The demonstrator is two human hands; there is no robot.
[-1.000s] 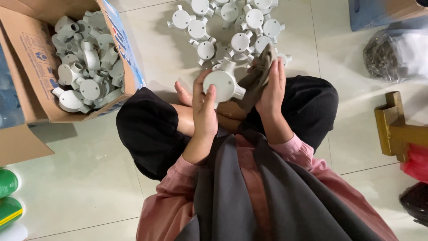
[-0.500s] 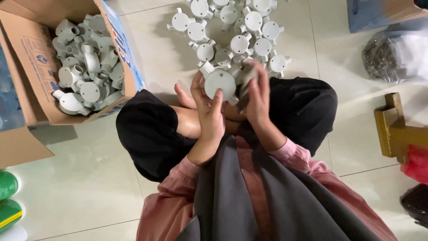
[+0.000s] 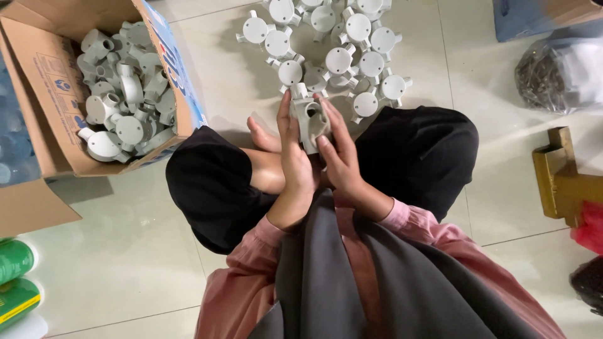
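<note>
At the frame's centre, the left hand [image 3: 295, 166] and right hand [image 3: 342, 160] curl their fingers closed around a grey junction box [image 3: 311, 119], just below the floor pile of boxes [image 3: 333, 47].

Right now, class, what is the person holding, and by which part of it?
A grey plastic conduit junction box, gripped by its round body between the left hand and the right hand, its short spouts sticking out.
</note>
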